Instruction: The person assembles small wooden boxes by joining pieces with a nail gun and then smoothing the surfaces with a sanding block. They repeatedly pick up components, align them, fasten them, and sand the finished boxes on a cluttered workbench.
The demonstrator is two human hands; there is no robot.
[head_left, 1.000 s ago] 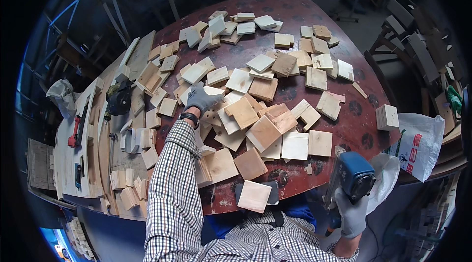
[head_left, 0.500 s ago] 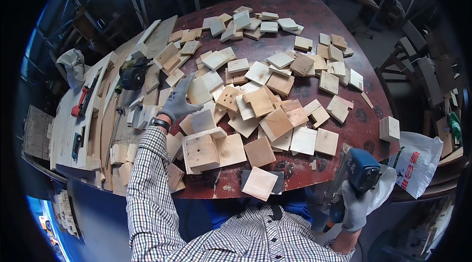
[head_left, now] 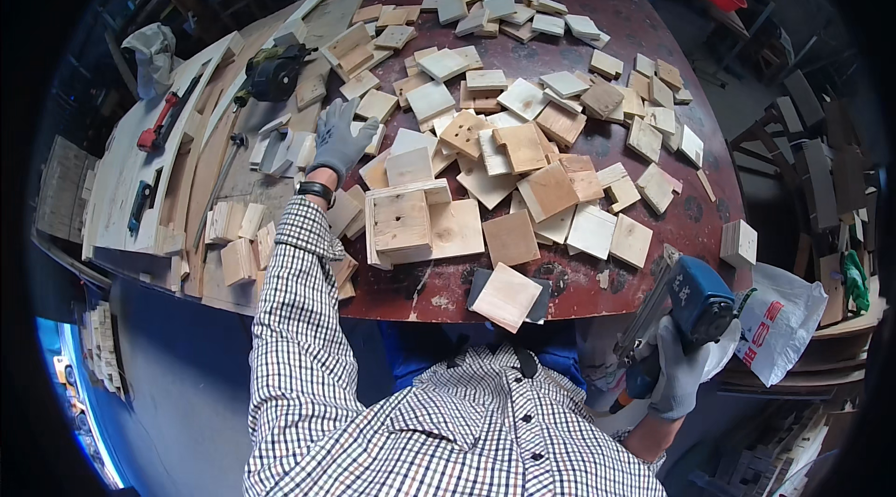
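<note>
**Left hand over the wood squares, right hand on the blue tool**

While our left hand [head_left: 338,138] reaches out across the worktop [head_left: 597,16], its gloved fingers [head_left: 359,114] are spread and released, lying on the pale wood squares [head_left: 378,107] at the heap's left edge without gripping any. Just nearer us than that hand sits a small box-like wooden frame [head_left: 401,222], square, raw and light-grained, clear of the fingers. Our right hand [head_left: 679,374] hangs below the worktop's near right edge, fingers clenched around the handle of a blue power tool [head_left: 695,296]. Both gloves look grey and knitted. Squares are flat, sawn, tan to brown, strewn over a dark reddish, worn round surface. Long pale boards [head_left: 201,105] lie along the left rim.
</note>
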